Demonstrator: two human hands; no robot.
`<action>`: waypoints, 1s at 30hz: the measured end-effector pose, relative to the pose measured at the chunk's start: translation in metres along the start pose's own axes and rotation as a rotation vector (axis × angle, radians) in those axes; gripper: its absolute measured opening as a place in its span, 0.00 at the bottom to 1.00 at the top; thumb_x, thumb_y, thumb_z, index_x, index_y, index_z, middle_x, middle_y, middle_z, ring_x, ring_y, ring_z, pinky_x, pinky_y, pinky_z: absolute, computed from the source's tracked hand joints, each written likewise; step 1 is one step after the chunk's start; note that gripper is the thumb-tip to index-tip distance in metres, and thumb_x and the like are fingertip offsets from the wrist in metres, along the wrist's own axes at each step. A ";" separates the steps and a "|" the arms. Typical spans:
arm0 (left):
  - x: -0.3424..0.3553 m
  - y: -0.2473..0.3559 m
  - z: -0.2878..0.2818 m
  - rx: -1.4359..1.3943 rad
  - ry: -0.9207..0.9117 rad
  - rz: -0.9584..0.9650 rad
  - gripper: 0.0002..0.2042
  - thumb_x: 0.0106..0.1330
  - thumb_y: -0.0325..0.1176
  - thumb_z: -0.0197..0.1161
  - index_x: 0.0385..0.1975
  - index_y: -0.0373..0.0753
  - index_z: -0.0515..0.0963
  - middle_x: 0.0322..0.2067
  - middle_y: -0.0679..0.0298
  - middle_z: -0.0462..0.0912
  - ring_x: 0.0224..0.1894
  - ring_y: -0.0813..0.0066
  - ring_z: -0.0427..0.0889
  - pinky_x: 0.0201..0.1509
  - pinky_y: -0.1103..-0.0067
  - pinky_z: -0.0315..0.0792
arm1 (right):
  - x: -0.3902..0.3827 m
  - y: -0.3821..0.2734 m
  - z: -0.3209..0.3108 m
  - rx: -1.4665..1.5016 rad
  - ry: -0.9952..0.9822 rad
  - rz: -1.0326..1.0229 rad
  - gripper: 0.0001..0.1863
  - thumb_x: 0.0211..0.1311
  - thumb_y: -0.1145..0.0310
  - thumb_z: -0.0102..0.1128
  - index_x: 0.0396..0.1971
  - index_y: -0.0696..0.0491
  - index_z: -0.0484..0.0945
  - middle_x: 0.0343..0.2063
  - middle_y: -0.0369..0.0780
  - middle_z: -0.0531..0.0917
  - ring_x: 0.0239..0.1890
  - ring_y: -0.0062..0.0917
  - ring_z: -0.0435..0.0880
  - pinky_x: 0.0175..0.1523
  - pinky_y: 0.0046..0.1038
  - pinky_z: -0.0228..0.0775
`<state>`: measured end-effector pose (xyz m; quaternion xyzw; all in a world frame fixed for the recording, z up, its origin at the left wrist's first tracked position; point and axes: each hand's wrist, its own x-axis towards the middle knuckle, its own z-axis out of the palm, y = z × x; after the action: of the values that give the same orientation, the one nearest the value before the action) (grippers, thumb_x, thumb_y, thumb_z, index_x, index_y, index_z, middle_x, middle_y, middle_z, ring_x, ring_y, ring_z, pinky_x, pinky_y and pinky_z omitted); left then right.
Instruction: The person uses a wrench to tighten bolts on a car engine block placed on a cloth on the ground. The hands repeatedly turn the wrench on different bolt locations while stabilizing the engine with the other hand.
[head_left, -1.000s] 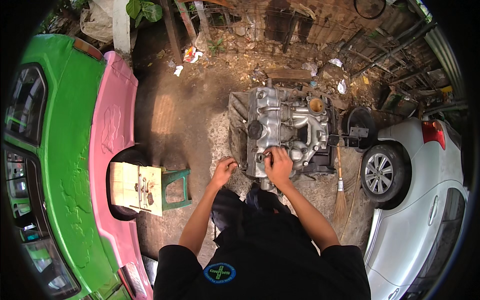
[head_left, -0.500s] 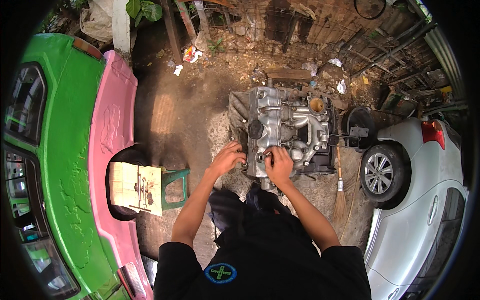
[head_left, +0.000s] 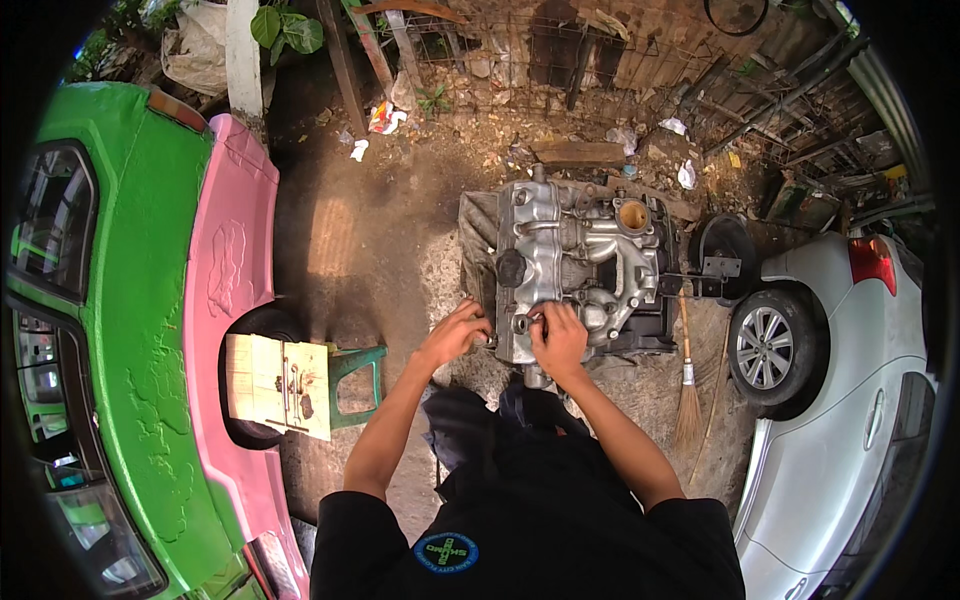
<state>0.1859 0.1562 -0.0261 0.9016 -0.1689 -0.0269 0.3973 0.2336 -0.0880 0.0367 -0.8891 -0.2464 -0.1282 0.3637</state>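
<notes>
A silver-grey car engine (head_left: pixel 541 262) lies in front of me, with a black round cap (head_left: pixel 511 268) on its ribbed top cover. My left hand (head_left: pixel 458 333) is at the engine's near left edge, fingers curled and closed around something too small to make out. My right hand (head_left: pixel 560 340) rests on the near end of the cover, beside a small round opening (head_left: pixel 521 323). Its fingers are bent and pressed together; what they grip, if anything, is hidden beneath them. A brass-coloured round port (head_left: pixel 633 215) tops the intake manifold (head_left: pixel 622 268) at the far right.
Left of me, a green stool (head_left: pixel 362 372) bears a wooden board (head_left: pixel 255 378) with metal tools, beside a green and pink vehicle (head_left: pixel 135 330). To the right are a straw broom (head_left: pixel 688 405), a black bucket (head_left: pixel 735 240) and a silver car (head_left: pixel 850 400). Litter lies along the far fence.
The whole view has shifted slightly, so the scene sits a little lower. My left hand has come slightly nearer to me along the engine's edge; my right hand keeps its place.
</notes>
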 end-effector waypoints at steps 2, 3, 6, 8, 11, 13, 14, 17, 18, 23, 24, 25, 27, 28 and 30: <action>-0.001 0.000 0.001 0.020 0.019 0.017 0.08 0.62 0.32 0.69 0.38 0.38 0.83 0.39 0.56 0.75 0.53 0.52 0.75 0.67 0.61 0.71 | 0.000 -0.001 -0.001 -0.008 0.002 -0.006 0.06 0.56 0.70 0.61 0.34 0.50 0.79 0.30 0.41 0.79 0.37 0.40 0.80 0.42 0.41 0.74; -0.001 0.000 0.001 0.046 0.035 0.050 0.07 0.62 0.30 0.69 0.37 0.39 0.84 0.39 0.56 0.75 0.52 0.53 0.75 0.62 0.62 0.73 | 0.000 -0.001 -0.001 0.003 -0.006 0.000 0.06 0.56 0.70 0.61 0.34 0.50 0.79 0.30 0.41 0.79 0.37 0.40 0.80 0.41 0.41 0.74; 0.004 -0.003 -0.001 0.072 -0.011 0.072 0.06 0.61 0.30 0.69 0.36 0.39 0.85 0.38 0.57 0.77 0.52 0.54 0.76 0.56 0.62 0.75 | 0.000 0.001 0.000 0.006 -0.012 -0.003 0.06 0.56 0.70 0.61 0.34 0.51 0.79 0.31 0.41 0.80 0.37 0.40 0.80 0.41 0.41 0.74; 0.010 -0.007 -0.004 0.072 -0.068 0.059 0.06 0.60 0.31 0.69 0.35 0.40 0.86 0.37 0.58 0.77 0.52 0.55 0.76 0.55 0.63 0.76 | 0.000 0.002 0.002 -0.009 -0.005 -0.006 0.06 0.56 0.70 0.61 0.34 0.51 0.80 0.31 0.41 0.80 0.37 0.40 0.81 0.41 0.41 0.74; 0.018 -0.014 -0.006 0.070 -0.135 0.038 0.06 0.59 0.33 0.71 0.34 0.40 0.87 0.34 0.59 0.79 0.49 0.56 0.78 0.53 0.64 0.76 | -0.002 0.003 0.003 -0.023 -0.001 -0.004 0.06 0.56 0.70 0.61 0.34 0.51 0.80 0.31 0.41 0.80 0.37 0.40 0.81 0.41 0.41 0.75; 0.020 -0.017 -0.006 0.053 -0.158 0.038 0.07 0.59 0.34 0.72 0.34 0.40 0.88 0.33 0.59 0.80 0.44 0.59 0.80 0.51 0.65 0.77 | -0.002 0.003 0.003 -0.018 -0.002 0.003 0.06 0.56 0.70 0.61 0.34 0.51 0.80 0.31 0.41 0.80 0.37 0.40 0.81 0.41 0.41 0.75; 0.017 -0.015 -0.004 -0.066 -0.172 -0.084 0.07 0.62 0.35 0.71 0.34 0.38 0.86 0.32 0.60 0.79 0.41 0.61 0.81 0.49 0.65 0.77 | -0.002 0.002 0.003 -0.010 -0.006 0.011 0.06 0.56 0.70 0.61 0.34 0.51 0.80 0.31 0.41 0.80 0.37 0.40 0.81 0.41 0.41 0.75; 0.000 0.000 0.009 -0.588 -0.173 -0.492 0.12 0.72 0.39 0.66 0.35 0.36 0.82 0.30 0.64 0.78 0.32 0.68 0.79 0.44 0.65 0.78 | -0.002 0.001 0.002 0.010 -0.009 0.010 0.06 0.56 0.70 0.61 0.35 0.51 0.80 0.30 0.41 0.80 0.37 0.40 0.80 0.41 0.41 0.74; -0.011 0.011 0.017 -0.841 -0.164 -0.671 0.13 0.75 0.42 0.64 0.37 0.36 0.80 0.30 0.65 0.77 0.30 0.70 0.78 0.42 0.65 0.78 | 0.000 0.002 0.002 0.014 -0.005 0.002 0.06 0.56 0.70 0.61 0.35 0.51 0.80 0.30 0.41 0.80 0.36 0.40 0.80 0.41 0.41 0.74; -0.034 0.057 0.056 -1.437 0.180 -1.111 0.18 0.79 0.51 0.58 0.51 0.42 0.71 0.26 0.72 0.67 0.24 0.78 0.66 0.27 0.76 0.67 | 0.000 0.001 0.002 0.015 0.008 -0.008 0.06 0.57 0.69 0.61 0.34 0.51 0.80 0.30 0.41 0.80 0.36 0.40 0.80 0.41 0.41 0.74; -0.033 0.058 0.058 -1.321 0.215 -1.107 0.18 0.79 0.51 0.58 0.51 0.42 0.72 0.25 0.72 0.66 0.24 0.79 0.65 0.27 0.76 0.66 | -0.001 0.002 0.002 0.015 0.009 -0.012 0.06 0.57 0.69 0.61 0.34 0.51 0.80 0.30 0.41 0.80 0.36 0.40 0.80 0.42 0.41 0.74; -0.031 0.059 0.061 -1.169 0.259 -1.106 0.18 0.79 0.51 0.59 0.51 0.42 0.72 0.25 0.73 0.65 0.24 0.79 0.64 0.27 0.77 0.65 | -0.001 0.002 0.001 0.014 0.012 -0.017 0.06 0.57 0.69 0.61 0.34 0.51 0.80 0.30 0.41 0.80 0.36 0.40 0.80 0.42 0.41 0.74; -0.027 0.063 0.070 -0.886 0.384 -0.959 0.20 0.78 0.49 0.60 0.53 0.38 0.72 0.27 0.63 0.76 0.28 0.67 0.75 0.36 0.69 0.72 | -0.001 0.001 0.002 0.016 0.003 0.000 0.05 0.57 0.70 0.60 0.34 0.51 0.80 0.30 0.41 0.80 0.37 0.39 0.80 0.42 0.41 0.75; -0.023 0.062 0.072 -0.699 0.426 -0.849 0.20 0.78 0.48 0.61 0.53 0.37 0.72 0.28 0.59 0.79 0.30 0.63 0.78 0.38 0.67 0.73 | -0.001 0.001 0.002 0.020 0.006 0.001 0.05 0.57 0.70 0.60 0.34 0.51 0.80 0.31 0.40 0.80 0.37 0.39 0.80 0.42 0.41 0.75; -0.020 0.060 0.072 -0.458 0.406 -0.798 0.19 0.75 0.43 0.64 0.53 0.34 0.74 0.36 0.47 0.86 0.40 0.50 0.85 0.47 0.62 0.74 | 0.000 0.001 0.001 0.025 0.009 -0.001 0.05 0.57 0.70 0.60 0.34 0.50 0.80 0.31 0.40 0.80 0.37 0.39 0.80 0.42 0.41 0.75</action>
<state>0.1372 0.0741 -0.0340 0.7727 0.2800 -0.0371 0.5685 0.2339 -0.0876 0.0351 -0.8839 -0.2467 -0.1291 0.3758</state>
